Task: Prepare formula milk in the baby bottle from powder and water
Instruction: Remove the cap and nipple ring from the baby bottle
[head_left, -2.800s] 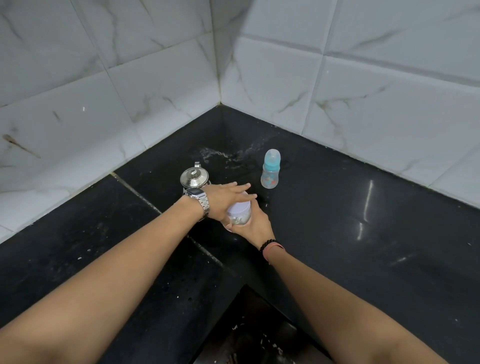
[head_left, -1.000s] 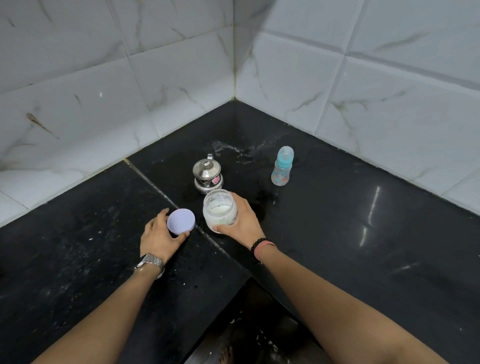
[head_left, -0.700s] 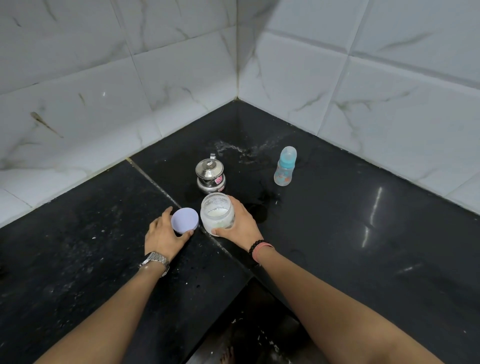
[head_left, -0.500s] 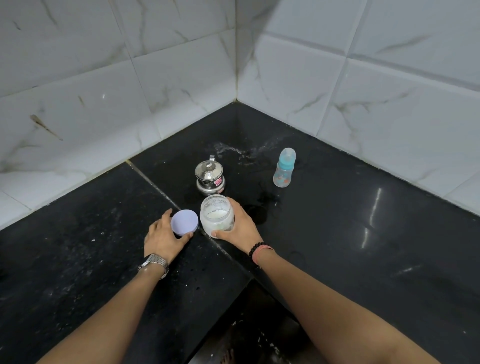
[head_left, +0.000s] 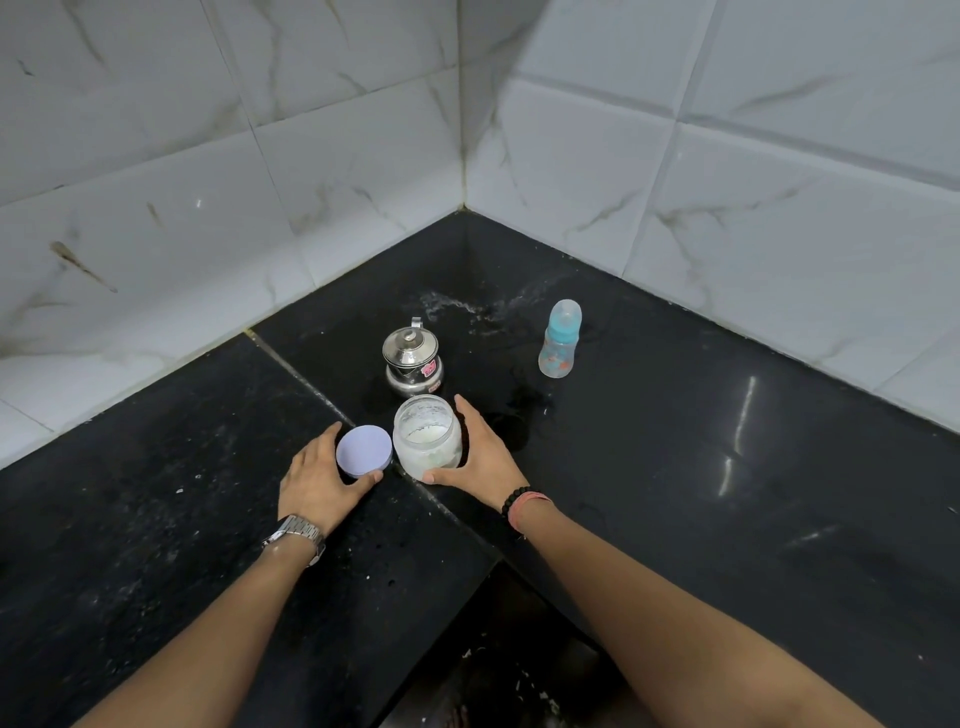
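A clear jar of white powder (head_left: 427, 439) stands uncapped on the black counter (head_left: 727, 519), and my right hand (head_left: 483, 457) wraps its right side. Its pale lilac lid (head_left: 363, 451) lies flat just left of the jar, with my left hand (head_left: 319, 480) curled around the lid's near and left edge. A small steel lidded jug (head_left: 413, 361) stands right behind the jar. The baby bottle (head_left: 560, 340), clear with a blue collar and a cap on, stands upright farther back to the right, away from both hands.
White tiled walls (head_left: 675, 156) meet in a corner behind the objects. A wet patch (head_left: 467, 306) lies on the counter near the corner. The counter's inner edge drops to a dark gap (head_left: 498, 670) between my forearms.
The lid came off the jar: my left hand carried it from the jar top down to the counter on the left. In the last second both hands and the jar barely moved.
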